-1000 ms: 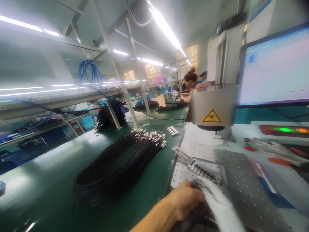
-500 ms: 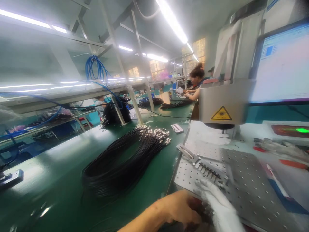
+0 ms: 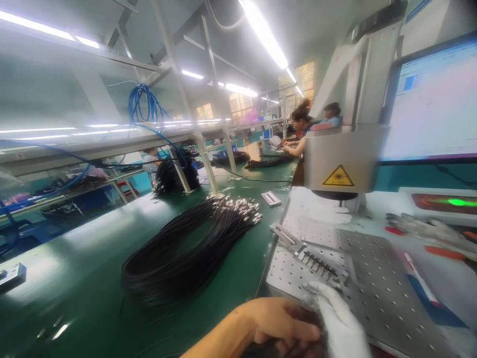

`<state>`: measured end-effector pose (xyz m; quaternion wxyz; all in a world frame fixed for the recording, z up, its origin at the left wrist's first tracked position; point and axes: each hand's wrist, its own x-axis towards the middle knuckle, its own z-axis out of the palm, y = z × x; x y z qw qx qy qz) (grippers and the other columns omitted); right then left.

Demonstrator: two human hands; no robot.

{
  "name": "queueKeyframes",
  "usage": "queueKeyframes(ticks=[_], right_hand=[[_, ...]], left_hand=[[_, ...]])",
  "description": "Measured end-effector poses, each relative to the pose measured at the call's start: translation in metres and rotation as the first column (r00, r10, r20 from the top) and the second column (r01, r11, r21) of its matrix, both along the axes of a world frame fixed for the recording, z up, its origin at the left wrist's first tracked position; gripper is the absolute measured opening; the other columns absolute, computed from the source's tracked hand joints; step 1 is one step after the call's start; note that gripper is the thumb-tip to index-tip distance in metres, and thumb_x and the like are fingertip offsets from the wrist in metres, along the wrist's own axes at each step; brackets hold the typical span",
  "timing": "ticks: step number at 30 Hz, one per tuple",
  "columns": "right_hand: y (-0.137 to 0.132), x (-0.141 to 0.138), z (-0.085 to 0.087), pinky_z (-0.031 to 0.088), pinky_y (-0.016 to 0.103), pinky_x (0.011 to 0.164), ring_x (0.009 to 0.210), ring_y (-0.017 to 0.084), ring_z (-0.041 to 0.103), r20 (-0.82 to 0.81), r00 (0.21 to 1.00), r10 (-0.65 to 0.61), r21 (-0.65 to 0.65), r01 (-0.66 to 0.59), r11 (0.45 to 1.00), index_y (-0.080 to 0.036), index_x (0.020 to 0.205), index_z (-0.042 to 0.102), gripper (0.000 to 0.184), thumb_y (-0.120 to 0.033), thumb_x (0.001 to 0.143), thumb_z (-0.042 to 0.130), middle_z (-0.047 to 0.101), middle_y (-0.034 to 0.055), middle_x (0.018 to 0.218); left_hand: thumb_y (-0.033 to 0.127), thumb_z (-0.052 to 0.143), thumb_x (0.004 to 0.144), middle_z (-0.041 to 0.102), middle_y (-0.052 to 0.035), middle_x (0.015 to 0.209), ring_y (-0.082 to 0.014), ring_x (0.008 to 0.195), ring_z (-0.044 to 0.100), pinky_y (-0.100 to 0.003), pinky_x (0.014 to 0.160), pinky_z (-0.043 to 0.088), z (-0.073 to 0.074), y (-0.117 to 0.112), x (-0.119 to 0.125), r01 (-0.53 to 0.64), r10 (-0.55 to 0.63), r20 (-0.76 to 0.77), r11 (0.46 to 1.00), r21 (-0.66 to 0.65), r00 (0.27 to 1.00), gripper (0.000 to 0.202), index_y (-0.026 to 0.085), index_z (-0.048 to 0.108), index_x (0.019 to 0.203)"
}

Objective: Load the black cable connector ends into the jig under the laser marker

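Observation:
At the bottom of the view my bare left hand (image 3: 288, 323) is closed, with its thumb and fingers pinched together beside the other hand. My right hand (image 3: 337, 315), in a white glove, curls its fingers against the same spot. Something dark and blurred lies between the two hands; the fingers hide most of it. Just beyond the glove, a metal fixture (image 3: 316, 263) with a row of small dark slots rests on a perforated metal plate (image 3: 283, 271). To the left, a big looped bundle of black cables (image 3: 179, 258) with shiny metal ends lies on the green table (image 3: 93, 268).
A laser head (image 3: 341, 156) with a yellow warning sign hangs over the plate. A monitor (image 3: 439, 99), gloves (image 3: 428, 231) and a pen (image 3: 421, 278) are at right. More black cables (image 3: 175, 174) lie farther back, near a co-worker (image 3: 300, 132). Shelf posts (image 3: 206, 164) rise from the table.
My left hand has moved slightly right and its fingers have come closer in against the gloved hand. The view has shifted a little; a second person shows more clearly in the background.

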<state>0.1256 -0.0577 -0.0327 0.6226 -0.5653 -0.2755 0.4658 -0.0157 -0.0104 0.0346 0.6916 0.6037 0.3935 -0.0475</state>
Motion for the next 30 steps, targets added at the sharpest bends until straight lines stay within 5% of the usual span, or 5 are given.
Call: queueKeyframes(ticks=[7, 15, 22, 24, 30], right_hand=[[0.001, -0.008, 0.007, 0.045, -0.011, 0.081, 0.100, -0.013, 0.055, 0.052, 0.999, 0.012, 0.009, -0.013, 1.000, -0.011, 0.124, 0.052, 0.087, -0.069, 0.060, 0.056, 0.045, 0.0017, 0.134], [0.022, -0.008, 0.048, 0.037, -0.016, 0.097, 0.116, -0.019, 0.045, 0.286, 0.952, -0.112, 0.118, 0.081, 0.990, -0.018, 0.129, 0.052, 0.065, -0.056, 0.078, 0.040, 0.044, -0.0098, 0.133], [0.034, 0.080, 0.022, 0.032, -0.007, 0.079, 0.102, -0.016, 0.042, 0.559, 0.801, -0.214, 0.048, 0.227, 0.973, -0.032, 0.117, 0.059, 0.061, -0.062, 0.064, 0.058, 0.048, -0.0169, 0.126], [0.032, 0.095, 0.011, 0.034, -0.003, 0.078, 0.103, -0.013, 0.044, 0.753, 0.647, -0.115, -0.057, 0.239, 0.969, -0.034, 0.113, 0.062, 0.055, -0.057, 0.063, 0.060, 0.049, -0.0193, 0.122], [0.034, 0.096, -0.019, 0.034, 0.005, 0.086, 0.101, -0.012, 0.040, 0.722, -0.538, -0.435, 0.601, 0.177, 0.779, -0.047, 0.091, 0.063, 0.026, -0.039, 0.067, 0.060, 0.050, -0.0300, 0.108]], left_hand=[[0.069, 0.083, 0.009, 0.054, -0.0047, 0.072, -0.0052, 0.050, 0.046, -0.014, 0.034, 0.030, 0.006, -0.003, -0.007, -0.110, 0.106, -0.050, 0.989, -0.099, 0.993, 0.089, 0.010, 0.055, 0.071], [0.034, 0.049, 0.088, 0.049, -0.0009, 0.069, -0.0051, 0.050, 0.038, -0.018, 0.046, 0.031, 0.069, 0.027, -0.009, 0.081, -0.035, -0.104, 0.871, 0.485, 0.994, 0.025, 0.013, 0.062, 0.087], [0.023, 0.045, 0.088, 0.045, 0.0011, 0.055, -0.0060, 0.041, 0.032, -0.021, 0.043, 0.024, 0.014, 0.028, 0.019, -0.310, 0.293, 0.108, 0.844, 0.438, 0.950, 0.017, 0.010, 0.053, 0.081], [0.022, 0.047, 0.086, 0.047, 0.0004, 0.054, -0.0069, 0.042, 0.035, -0.022, 0.045, 0.025, -0.006, 0.034, 0.024, -0.335, 0.322, 0.108, 0.835, 0.437, 0.941, 0.013, 0.012, 0.047, 0.078], [0.027, 0.057, 0.074, 0.052, -0.0022, 0.065, -0.0099, 0.060, 0.045, -0.024, 0.061, 0.035, -0.030, 0.056, 0.032, -0.413, 0.347, 0.225, 0.785, 0.461, 0.911, 0.018, 0.011, 0.050, 0.078]])
